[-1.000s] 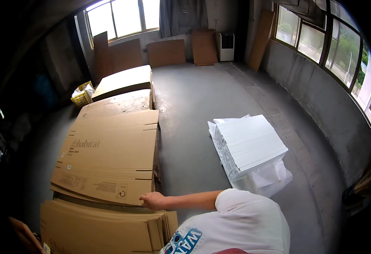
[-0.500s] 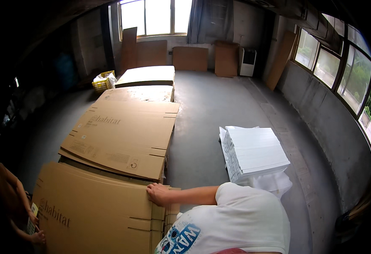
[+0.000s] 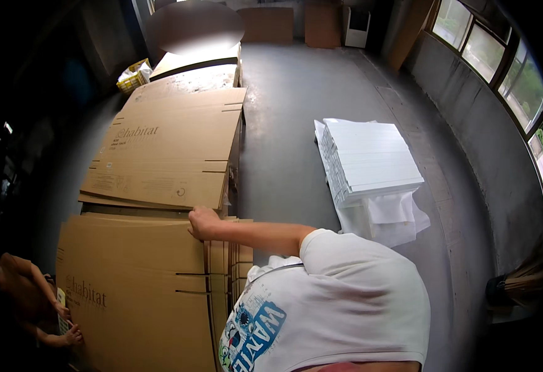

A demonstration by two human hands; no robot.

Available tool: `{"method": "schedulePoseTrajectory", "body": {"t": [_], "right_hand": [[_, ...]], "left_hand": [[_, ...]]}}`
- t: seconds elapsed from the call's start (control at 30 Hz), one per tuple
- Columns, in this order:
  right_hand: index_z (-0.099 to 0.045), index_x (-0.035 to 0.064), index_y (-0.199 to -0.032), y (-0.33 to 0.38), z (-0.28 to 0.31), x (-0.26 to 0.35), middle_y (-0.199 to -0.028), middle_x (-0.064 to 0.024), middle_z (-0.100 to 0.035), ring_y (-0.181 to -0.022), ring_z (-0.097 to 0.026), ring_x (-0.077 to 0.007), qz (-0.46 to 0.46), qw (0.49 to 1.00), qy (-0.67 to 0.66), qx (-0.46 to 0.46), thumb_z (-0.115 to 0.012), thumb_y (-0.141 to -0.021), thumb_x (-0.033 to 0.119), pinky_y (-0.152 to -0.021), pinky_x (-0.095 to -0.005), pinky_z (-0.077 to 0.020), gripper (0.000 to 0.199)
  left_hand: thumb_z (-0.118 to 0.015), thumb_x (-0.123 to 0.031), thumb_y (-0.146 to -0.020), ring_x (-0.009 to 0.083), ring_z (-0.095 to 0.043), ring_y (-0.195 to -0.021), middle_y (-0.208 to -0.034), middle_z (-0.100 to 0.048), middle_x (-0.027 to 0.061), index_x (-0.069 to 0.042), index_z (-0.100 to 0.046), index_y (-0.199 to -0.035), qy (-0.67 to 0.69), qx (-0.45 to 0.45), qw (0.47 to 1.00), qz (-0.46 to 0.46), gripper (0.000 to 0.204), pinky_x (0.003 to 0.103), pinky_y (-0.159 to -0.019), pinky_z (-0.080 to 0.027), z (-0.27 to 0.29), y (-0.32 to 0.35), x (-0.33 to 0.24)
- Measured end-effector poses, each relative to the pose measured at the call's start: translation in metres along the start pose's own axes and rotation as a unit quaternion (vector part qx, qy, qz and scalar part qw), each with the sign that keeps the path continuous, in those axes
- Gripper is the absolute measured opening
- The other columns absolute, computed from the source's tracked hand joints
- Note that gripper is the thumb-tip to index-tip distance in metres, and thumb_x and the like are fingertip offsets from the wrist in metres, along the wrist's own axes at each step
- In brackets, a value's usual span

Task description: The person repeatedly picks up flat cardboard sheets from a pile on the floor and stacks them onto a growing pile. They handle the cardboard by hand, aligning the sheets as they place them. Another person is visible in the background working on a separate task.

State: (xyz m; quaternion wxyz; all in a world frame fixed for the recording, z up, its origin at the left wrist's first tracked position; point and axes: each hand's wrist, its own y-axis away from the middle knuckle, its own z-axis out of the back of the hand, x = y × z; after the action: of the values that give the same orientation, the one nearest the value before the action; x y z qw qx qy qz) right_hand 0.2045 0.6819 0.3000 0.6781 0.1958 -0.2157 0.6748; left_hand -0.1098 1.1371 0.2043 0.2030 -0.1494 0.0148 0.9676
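My right hand [image 3: 203, 224] is closed around the far right corner of the top cardboard sheet [image 3: 141, 279], a flat, printed brown carton blank. My right arm, out of a white short sleeve, reaches left across the edge of the near stack. Several more blanks with slotted flaps [image 3: 239, 254] show below the top sheet at its right side. My left hand is not in view. At the left edge another person's two hands [image 3: 68, 323] are at the sheet's left side, by a small yellow and white item [image 3: 62, 302] that I cannot make out.
Just beyond lies a second stack of printed carton blanks [image 3: 166, 149], with more stacks behind it. A stack of white sheets [image 3: 374, 155] in white wrapping stands on the floor to the right. A yellow crate [image 3: 134, 77] is at far left. Windows [image 3: 479, 46] line the right wall.
The view has tipped downward. My right hand has shifted slightly left and away, to the sheet's corner, and its fingers look more tightly closed. The other person's hands stay at the left side.
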Motion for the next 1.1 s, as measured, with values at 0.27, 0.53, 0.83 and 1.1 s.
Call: {"method": "schedulePoseTrajectory", "body": {"t": [0.27,0.53,0.83,1.1], "right_hand": [[-0.057,-0.0079,-0.088,-0.013,-0.003,-0.041,-0.083,-0.0155,-0.063,-0.056,-0.063,-0.0255,-0.177,0.721,-0.651,0.160,-0.060,-0.080,0.011,-0.048,-0.0364,-0.0572,0.021],[-0.051,0.0027,-0.086,0.010,-0.024,-0.041,-0.075,-0.0058,-0.053,-0.057,-0.060,-0.0173,-0.218,0.728,-0.627,0.172,-0.054,-0.089,0.020,-0.050,-0.0282,-0.0563,0.018],[-0.050,-0.0019,-0.089,0.012,-0.041,-0.023,-0.074,-0.0100,-0.056,-0.060,-0.061,-0.0204,-0.185,0.744,-0.607,0.211,-0.056,-0.089,0.019,-0.051,-0.0296,-0.0559,0.022],[-0.052,-0.0037,-0.093,0.006,-0.044,-0.023,-0.078,-0.0122,-0.059,-0.061,-0.062,-0.0195,-0.187,0.779,-0.559,0.215,-0.055,-0.090,0.021,-0.052,-0.0282,-0.0560,0.025]], "left_hand": [[-0.053,-0.030,-0.087,0.0354,-0.059,-0.092,-0.101,-0.062,0.0224,0.006,-0.060,-0.102,-0.052,0.003,0.995,0.082,0.040,0.042,-0.077,-0.047,0.033,-0.026,0.066],[-0.047,-0.040,-0.087,0.0423,-0.055,-0.098,-0.110,-0.058,0.0255,0.008,-0.057,-0.108,0.093,-0.038,0.988,0.115,0.053,0.047,-0.083,-0.044,0.071,-0.007,0.035],[-0.036,-0.042,-0.093,0.0383,-0.061,-0.085,-0.093,-0.063,0.0197,-0.003,-0.053,-0.104,-0.069,-0.123,0.975,0.169,0.044,0.050,-0.067,-0.049,0.058,0.000,0.076],[-0.036,-0.041,-0.092,0.0381,-0.063,-0.079,-0.085,-0.065,0.0181,-0.008,-0.055,-0.102,-0.065,-0.154,0.972,0.166,0.040,0.050,-0.066,-0.050,0.075,0.011,0.049]]}}
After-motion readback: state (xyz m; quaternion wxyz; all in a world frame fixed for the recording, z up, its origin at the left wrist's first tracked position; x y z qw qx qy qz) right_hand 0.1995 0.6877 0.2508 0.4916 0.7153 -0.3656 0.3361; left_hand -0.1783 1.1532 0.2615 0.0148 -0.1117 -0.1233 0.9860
